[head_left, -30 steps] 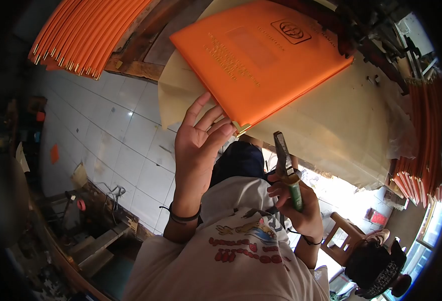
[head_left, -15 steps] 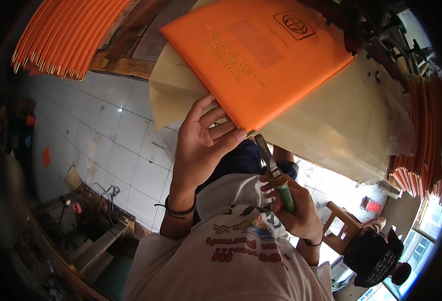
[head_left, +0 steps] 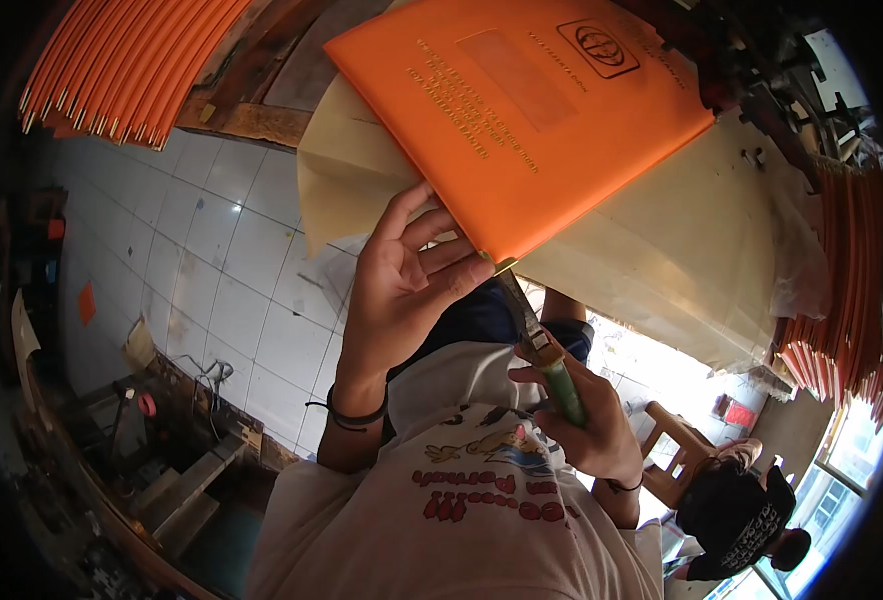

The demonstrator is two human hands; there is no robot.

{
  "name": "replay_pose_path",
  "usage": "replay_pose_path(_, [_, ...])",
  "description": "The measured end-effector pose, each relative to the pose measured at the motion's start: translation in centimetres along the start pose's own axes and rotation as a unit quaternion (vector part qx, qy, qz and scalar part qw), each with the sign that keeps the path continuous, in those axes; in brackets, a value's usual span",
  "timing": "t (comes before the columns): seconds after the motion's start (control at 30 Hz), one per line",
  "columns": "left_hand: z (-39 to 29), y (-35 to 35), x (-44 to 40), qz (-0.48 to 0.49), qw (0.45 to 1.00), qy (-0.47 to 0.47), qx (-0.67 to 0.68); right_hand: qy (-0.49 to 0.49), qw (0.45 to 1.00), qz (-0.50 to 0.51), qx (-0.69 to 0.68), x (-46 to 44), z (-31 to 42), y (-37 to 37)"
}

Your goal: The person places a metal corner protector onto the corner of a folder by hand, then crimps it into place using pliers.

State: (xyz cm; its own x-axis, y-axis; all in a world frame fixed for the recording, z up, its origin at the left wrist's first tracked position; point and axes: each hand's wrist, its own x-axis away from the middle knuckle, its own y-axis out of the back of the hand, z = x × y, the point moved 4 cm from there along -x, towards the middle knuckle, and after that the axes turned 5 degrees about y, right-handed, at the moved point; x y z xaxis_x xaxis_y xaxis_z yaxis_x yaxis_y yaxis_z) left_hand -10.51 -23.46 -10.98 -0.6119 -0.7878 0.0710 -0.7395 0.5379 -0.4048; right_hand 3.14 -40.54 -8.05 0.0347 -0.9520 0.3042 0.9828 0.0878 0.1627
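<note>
An orange folder [head_left: 521, 120] with gold lettering and a dark emblem lies on the paper-covered table [head_left: 661, 250], its near corner pointing toward me. My left hand [head_left: 406, 275] holds the folder's edge beside that corner, thumb at the tip and fingers along and partly under the edge. In my right hand [head_left: 591, 410] are pliers [head_left: 544, 350] with green handles. Their jaws reach the small gold metal piece [head_left: 504, 267] at the folder's corner. Whether the jaws are closed on the metal is too small to tell.
Stacked orange folders [head_left: 131, 70] with gold corners lie at the upper left, and more [head_left: 836, 280] stand at the right. A person in a dark shirt [head_left: 736, 510] is at the lower right, near a wooden stool [head_left: 673, 455]. Dark metal machinery stands at the top right.
The pliers have moved up and left from beside the folder to its corner. My left hand has gone from spread fingers near the edge to holding the corner.
</note>
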Motion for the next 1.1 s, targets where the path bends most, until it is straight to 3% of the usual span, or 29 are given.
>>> replay_pose_path(0.1, [0.0,0.0,0.0,-0.001,1.0,0.013,0.021,0.004,1.0,0.018,0.022,-0.1,0.3,-0.1])
replay_pose_path(0.27, [0.2,0.1,-0.1,-0.003,1.0,0.009,0.018,-0.062,0.995,0.034,-0.064,0.5,0.1,0.0])
replay_pose_path(0.47, [0.2,0.2,-0.2,0.004,0.999,0.021,0.045,-0.058,0.991,0.067,-0.097,0.7,-0.3,-0.1])
replay_pose_path(1.1, [0.3,0.2,-0.2,0.016,1.0,-0.002,0.027,-0.029,0.998,0.041,-0.031,0.6,0.6,-0.1])
